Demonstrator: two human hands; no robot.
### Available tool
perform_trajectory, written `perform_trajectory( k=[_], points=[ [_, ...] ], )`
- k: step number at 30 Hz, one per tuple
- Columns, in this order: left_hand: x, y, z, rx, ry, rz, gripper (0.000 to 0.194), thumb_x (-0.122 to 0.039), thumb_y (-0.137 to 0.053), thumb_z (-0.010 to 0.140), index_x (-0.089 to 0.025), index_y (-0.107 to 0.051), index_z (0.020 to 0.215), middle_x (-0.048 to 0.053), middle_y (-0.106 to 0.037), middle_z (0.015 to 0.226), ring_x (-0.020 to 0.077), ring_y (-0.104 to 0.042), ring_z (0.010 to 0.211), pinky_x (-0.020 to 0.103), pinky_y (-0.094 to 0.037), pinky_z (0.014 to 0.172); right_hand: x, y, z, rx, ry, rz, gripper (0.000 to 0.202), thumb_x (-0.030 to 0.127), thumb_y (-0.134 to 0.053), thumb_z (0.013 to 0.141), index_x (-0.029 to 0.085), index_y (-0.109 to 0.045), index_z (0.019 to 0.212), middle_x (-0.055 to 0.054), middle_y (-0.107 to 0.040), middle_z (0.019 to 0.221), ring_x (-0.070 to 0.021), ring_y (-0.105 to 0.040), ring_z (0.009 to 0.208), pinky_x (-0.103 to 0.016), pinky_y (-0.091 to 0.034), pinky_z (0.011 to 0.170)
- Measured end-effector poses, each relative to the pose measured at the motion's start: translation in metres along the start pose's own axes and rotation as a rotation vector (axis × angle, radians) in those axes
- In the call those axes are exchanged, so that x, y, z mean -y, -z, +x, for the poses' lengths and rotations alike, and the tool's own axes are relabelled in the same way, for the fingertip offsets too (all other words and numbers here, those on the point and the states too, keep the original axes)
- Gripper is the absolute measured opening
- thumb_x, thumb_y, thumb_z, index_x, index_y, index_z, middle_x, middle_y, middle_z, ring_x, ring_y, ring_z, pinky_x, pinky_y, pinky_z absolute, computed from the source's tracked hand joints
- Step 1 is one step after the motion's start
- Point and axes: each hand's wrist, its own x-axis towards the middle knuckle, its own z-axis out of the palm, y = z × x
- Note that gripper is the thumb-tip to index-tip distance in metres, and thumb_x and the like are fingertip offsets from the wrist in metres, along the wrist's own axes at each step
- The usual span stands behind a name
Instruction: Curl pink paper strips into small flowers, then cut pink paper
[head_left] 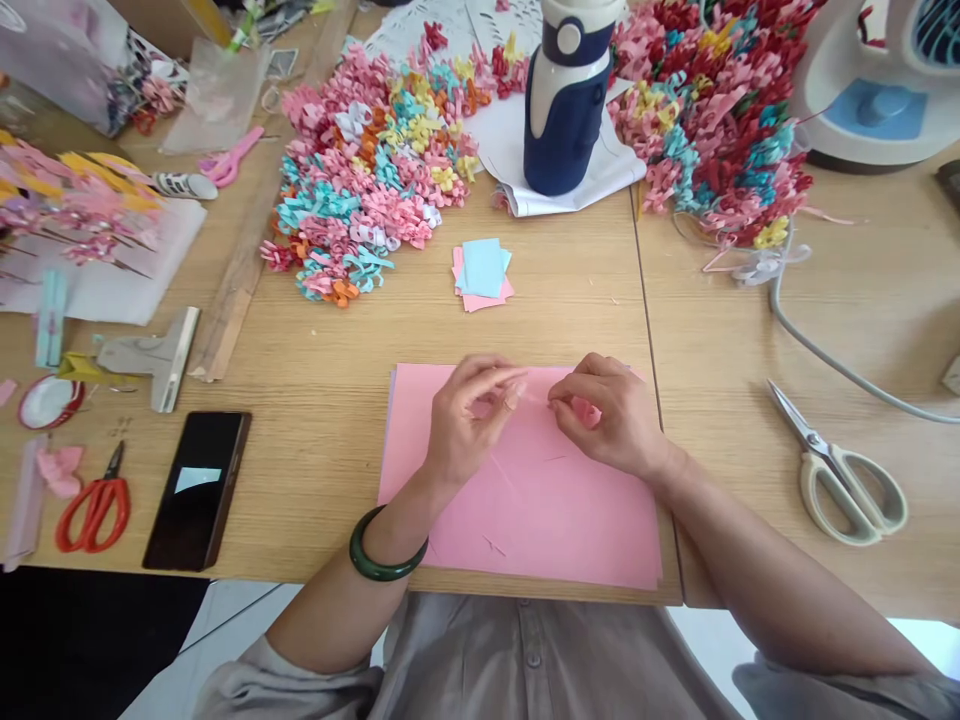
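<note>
A person in a grey buttoned shirt (532,660) sits at the near edge of a pink sheet (547,520), the landmark here, with a dark green bangle (382,573) on the left wrist. A few pink slivers (493,546) lie on its near part. To its left are a phone (196,520) and, farther out, red-handled scissors (96,508); well to its right lie pale-handled scissors (832,462).

Both hands hover over the sheet's far half, apart from each other. The left hand (472,415) curves, thumb and forefinger tips close together (I cannot tell whether they pinch anything). The right hand (607,415) has its thumb and forefinger pressed together at the tips; anything between them is too small to make out.

Left of the sheet and slightly beyond it rests a metal clip (146,355). Just past its far edge sit stacked paper squares (484,268), blue over pink. Beyond them, toward its left, spreads a pile of colourful curled pieces (367,175); straight beyond, a navy bottle (566,130) stands upright on folded white paper (555,200). Beyond its right corner are a second heap (720,120) and a white-and-blue appliance (874,110).
</note>
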Motion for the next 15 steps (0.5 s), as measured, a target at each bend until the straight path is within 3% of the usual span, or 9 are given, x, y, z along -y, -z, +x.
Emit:
perform_trajectory(
  k=[2,4,8,12,15],
  points=[
    [-0.001,0.0008,0.0002,-0.091,-0.105,0.075,0.023,-0.026,-0.064,0.091,-0.022,-0.074,0.111,0.007,-0.064,0.113,0.0148,-0.063,0.101,0.024,-0.058,0.077,-0.0003,-0.0001,-0.0006,-0.01,0.013,-0.006,0.014,0.017,-0.06,0.079,0.019,-0.07,0.07,-0.001,-0.06,0.061,-0.0144,-0.057,0.062,-0.029,-0.043,0.061],
    [-0.0015,0.0013,0.0,-0.074,-0.13,0.104,0.021,-0.024,-0.062,0.092,-0.022,-0.075,0.108,0.007,-0.067,0.106,0.0148,-0.063,0.099,0.025,-0.056,0.078,-0.0004,-0.0007,-0.0011,-0.015,0.019,0.001,0.014,0.017,-0.06,0.079,0.019,-0.071,0.071,-0.001,-0.06,0.062,-0.013,-0.056,0.061,-0.028,-0.042,0.061],
    [0.0012,0.0,-0.0008,0.12,-0.004,0.041,0.011,-0.023,-0.067,0.089,-0.019,-0.078,0.09,0.003,-0.074,0.085,0.012,-0.067,0.079,0.023,-0.053,0.07,-0.0007,-0.0021,-0.0012,-0.004,0.009,0.003,0.014,0.019,-0.06,0.081,0.019,-0.071,0.073,-0.001,-0.059,0.065,-0.0125,-0.055,0.06,-0.028,-0.043,0.06],
    [0.003,-0.0029,-0.002,0.132,0.058,0.037,0.01,-0.023,-0.069,0.087,-0.018,-0.076,0.082,0.003,-0.074,0.081,0.0113,-0.065,0.074,0.023,-0.051,0.066,-0.0008,-0.0032,-0.0014,0.0,0.015,0.013,0.012,0.02,-0.061,0.082,0.019,-0.07,0.073,-0.002,-0.06,0.065,-0.0136,-0.055,0.061,-0.029,-0.043,0.061],
    [0.0009,-0.0045,-0.0032,0.157,0.194,-0.074,0.017,-0.029,-0.067,0.088,-0.016,-0.075,0.081,0.003,-0.07,0.073,0.0098,-0.06,0.061,0.022,-0.049,0.056,-0.0005,-0.005,-0.0026,0.014,-0.037,0.055,0.018,0.03,-0.064,0.087,0.02,-0.07,0.075,-0.002,-0.061,0.066,-0.014,-0.055,0.063,-0.03,-0.044,0.062]
  ],
)
